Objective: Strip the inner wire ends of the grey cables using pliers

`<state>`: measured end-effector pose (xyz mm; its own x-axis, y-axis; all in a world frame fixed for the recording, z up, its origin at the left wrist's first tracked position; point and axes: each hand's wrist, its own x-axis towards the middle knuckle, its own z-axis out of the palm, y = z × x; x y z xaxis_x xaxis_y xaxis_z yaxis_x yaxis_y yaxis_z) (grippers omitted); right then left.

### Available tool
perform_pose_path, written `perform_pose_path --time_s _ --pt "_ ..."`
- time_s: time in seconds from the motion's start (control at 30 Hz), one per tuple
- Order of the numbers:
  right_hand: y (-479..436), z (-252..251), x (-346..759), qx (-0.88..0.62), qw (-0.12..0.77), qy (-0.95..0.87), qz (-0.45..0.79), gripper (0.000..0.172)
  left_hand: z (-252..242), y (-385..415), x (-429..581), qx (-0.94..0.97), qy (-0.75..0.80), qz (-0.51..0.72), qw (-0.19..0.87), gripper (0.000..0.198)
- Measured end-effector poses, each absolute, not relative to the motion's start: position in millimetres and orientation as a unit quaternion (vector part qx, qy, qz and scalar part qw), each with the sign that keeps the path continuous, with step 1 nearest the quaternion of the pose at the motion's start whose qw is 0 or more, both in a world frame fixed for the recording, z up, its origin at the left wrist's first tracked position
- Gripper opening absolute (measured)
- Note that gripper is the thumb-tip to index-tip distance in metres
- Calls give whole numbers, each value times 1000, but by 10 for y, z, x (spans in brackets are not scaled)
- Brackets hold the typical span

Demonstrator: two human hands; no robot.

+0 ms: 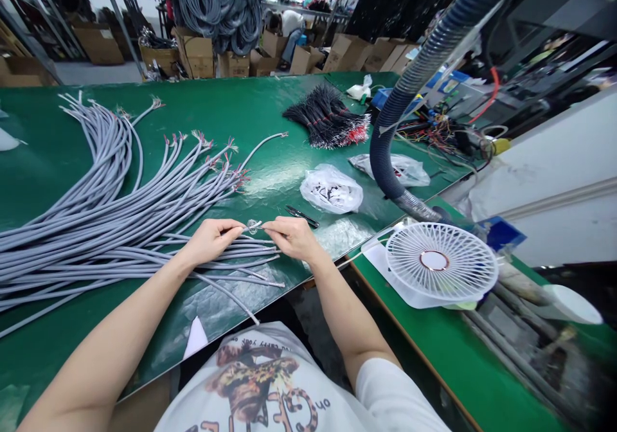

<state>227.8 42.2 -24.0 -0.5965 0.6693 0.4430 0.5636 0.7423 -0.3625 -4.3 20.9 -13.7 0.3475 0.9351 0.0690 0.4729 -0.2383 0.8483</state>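
My left hand (211,240) is closed around the end of a grey cable (240,229) just above the green table (53,149). My right hand (292,236) pinches the same cable's tip, where a small clear piece (253,224) shows between the two hands. Both hands rest over a large fan of grey cables (106,220) with stripped, coloured wire ends, spread across the table's left half. A black tool (301,215) lies just beyond my right hand.
A bundle of black wires (328,122) lies at the back. Two clear plastic bags (331,189) (400,168) sit to the right. A blue ribbed hose (414,78) arcs down near a white fan (441,265). Cardboard boxes (197,56) and people stand far behind.
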Motion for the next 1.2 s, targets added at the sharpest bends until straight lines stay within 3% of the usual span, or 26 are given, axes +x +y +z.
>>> perform_pose_path --time_s 0.4,0.73,1.2 --pt "463 -297 2218 -319 292 -893 122 24 -152 208 -42 722 483 293 399 38" --pt "474 -309 2241 -302 293 -899 125 24 -197 218 -56 731 471 313 383 24" --pt "460 -242 2289 -314 270 -905 97 22 -220 218 -52 806 419 287 305 31"
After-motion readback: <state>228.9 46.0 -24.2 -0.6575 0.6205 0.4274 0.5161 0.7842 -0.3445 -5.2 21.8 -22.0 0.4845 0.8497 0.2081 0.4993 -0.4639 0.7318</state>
